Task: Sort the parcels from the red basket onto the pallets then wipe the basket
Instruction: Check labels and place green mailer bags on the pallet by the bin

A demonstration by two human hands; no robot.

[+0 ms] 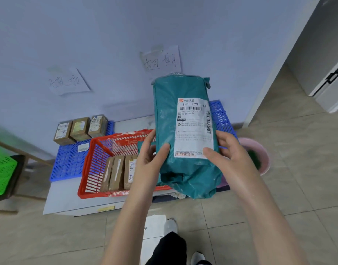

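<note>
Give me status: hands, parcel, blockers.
Left hand and right hand grip teal parcel over red basket. Brown boxes left inside. Nothing seen blocking blue pallets.

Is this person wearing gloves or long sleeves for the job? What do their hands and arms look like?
No gloves: the left hand and right hand are bare, with no rings visible. The left forearm and right forearm are bare too; no sleeve, watch or bracelet shows before the picture's edge. Below are a black trouser leg and white shoes.
</note>
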